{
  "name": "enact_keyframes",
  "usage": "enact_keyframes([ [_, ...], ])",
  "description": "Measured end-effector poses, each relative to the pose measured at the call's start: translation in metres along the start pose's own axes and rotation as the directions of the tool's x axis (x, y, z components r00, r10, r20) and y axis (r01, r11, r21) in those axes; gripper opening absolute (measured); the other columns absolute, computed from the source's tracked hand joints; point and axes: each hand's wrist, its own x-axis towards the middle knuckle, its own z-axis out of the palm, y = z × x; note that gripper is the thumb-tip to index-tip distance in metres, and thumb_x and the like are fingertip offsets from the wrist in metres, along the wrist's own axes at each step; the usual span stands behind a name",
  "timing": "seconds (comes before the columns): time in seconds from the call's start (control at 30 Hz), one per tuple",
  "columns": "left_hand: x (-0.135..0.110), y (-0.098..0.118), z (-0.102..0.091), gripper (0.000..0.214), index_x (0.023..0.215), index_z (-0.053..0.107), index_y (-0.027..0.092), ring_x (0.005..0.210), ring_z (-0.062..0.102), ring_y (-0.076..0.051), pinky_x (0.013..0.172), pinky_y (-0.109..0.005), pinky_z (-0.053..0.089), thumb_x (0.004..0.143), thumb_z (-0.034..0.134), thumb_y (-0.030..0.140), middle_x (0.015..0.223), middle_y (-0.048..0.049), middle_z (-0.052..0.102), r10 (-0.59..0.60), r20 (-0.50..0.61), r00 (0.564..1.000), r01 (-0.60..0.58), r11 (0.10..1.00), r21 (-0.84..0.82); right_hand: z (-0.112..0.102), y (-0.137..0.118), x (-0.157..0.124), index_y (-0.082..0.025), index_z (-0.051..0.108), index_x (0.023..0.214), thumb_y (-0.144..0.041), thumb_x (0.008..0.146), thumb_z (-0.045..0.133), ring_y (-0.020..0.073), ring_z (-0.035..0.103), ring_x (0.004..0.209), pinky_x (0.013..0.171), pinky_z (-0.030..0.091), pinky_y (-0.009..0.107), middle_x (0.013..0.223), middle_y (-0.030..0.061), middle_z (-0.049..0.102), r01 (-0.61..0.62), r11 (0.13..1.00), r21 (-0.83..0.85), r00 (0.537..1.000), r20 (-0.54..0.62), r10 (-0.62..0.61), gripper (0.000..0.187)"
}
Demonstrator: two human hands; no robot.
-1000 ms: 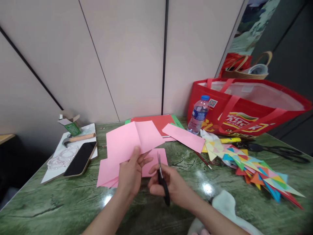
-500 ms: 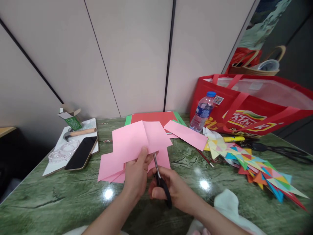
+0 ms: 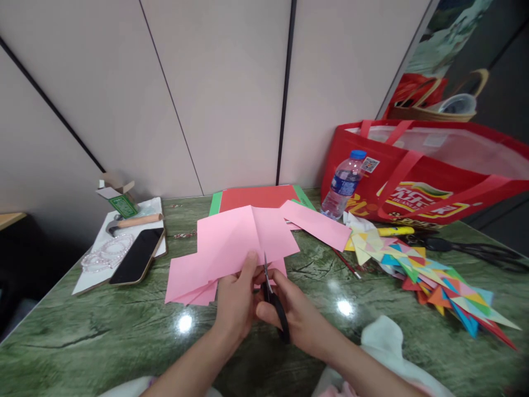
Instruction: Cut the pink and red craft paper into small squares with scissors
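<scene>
My left hand [image 3: 236, 300] pinches the near edge of a creased pink paper sheet [image 3: 243, 237], holding it up over the green marble table [image 3: 103, 331]. My right hand [image 3: 295, 314] is closed round the black handles of small scissors [image 3: 273, 298]. The blades point up and meet the sheet's lower edge at its crease, just right of my left thumb. More pink sheets [image 3: 185, 281] lie under the held one.
A red and green paper stack [image 3: 256, 197] lies behind. A pink strip [image 3: 316, 223], water bottle [image 3: 345, 184] and red bag [image 3: 430, 176] stand right. Coloured paper triangles [image 3: 433, 281], large black scissors [image 3: 475, 251], white cloth [image 3: 382, 339]. Left: phone [image 3: 136, 256], hammer [image 3: 132, 221], beads [image 3: 105, 255], small box [image 3: 118, 199].
The scissors have moved up from below the sheet to its lower edge, and both hands have drawn closer together. The held sheet has shifted slightly right and up.
</scene>
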Motion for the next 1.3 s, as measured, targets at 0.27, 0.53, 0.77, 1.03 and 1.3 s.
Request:
enact_keyframes([
  [0.27,0.001,-0.004,-0.006,0.033,0.055,0.059,0.01,0.044,0.04,-0.007,0.042,-0.021,0.036,0.061,0.068,0.041,0.047,0.0021,0.045,0.077,0.01,0.997,-0.077,0.995,0.061,-0.004,-0.003,0.001,-0.019,0.048,0.088,-0.036,0.07,0.068,0.0112,0.043,0.07,0.072,0.038,0.026,0.076,-0.0021,0.046,0.006,1.0,-0.01,0.999,0.041,-0.006,0.032],
  [0.53,-0.005,-0.002,-0.003,0.035,0.052,0.058,0.009,0.04,0.035,-0.006,0.037,-0.019,0.026,0.06,0.069,0.041,0.044,0.0025,0.043,0.051,-0.023,0.998,-0.049,0.997,0.064,-0.002,-0.001,-0.002,-0.02,0.049,0.091,-0.038,0.071,0.066,0.0124,0.045,0.071,0.071,0.039,0.026,0.08,-0.001,0.047,0.017,0.999,-0.034,0.999,0.043,-0.015,0.032],
  [0.77,-0.007,-0.005,-0.005,0.038,0.059,0.063,0.01,0.04,0.038,-0.008,0.038,-0.022,0.028,0.061,0.066,0.047,0.046,0.0014,0.048,0.066,-0.034,0.997,-0.06,0.988,0.144,-0.001,-0.006,-0.003,-0.02,0.049,0.09,-0.043,0.065,0.069,0.0153,0.047,0.075,0.068,0.04,0.027,0.082,0.0009,0.049,-0.012,0.999,-0.045,1.0,0.027,0.013,0.039],
  [1.03,-0.01,-0.004,-0.005,0.041,0.052,0.06,0.011,0.043,0.043,-0.009,0.044,-0.023,0.037,0.06,0.065,0.051,0.047,-0.0009,0.052,0.117,-0.078,0.99,-0.097,0.968,0.23,-0.001,-0.005,-0.004,-0.02,0.05,0.092,-0.044,0.067,0.068,0.0134,0.043,0.072,0.066,0.038,0.025,0.081,0.0001,0.048,-0.002,1.0,-0.028,0.999,0.048,0.004,0.039],
  [1.3,-0.011,-0.003,-0.007,0.044,0.047,0.058,0.012,0.041,0.042,-0.01,0.043,-0.023,0.036,0.06,0.062,0.054,0.041,-0.0001,0.049,0.171,-0.1,0.98,-0.127,0.928,0.349,-0.003,-0.006,-0.005,-0.02,0.049,0.089,-0.044,0.066,0.069,0.0119,0.04,0.067,0.061,0.035,0.023,0.077,-0.0017,0.044,-0.02,0.999,-0.042,0.999,0.048,0.022,0.038],
])
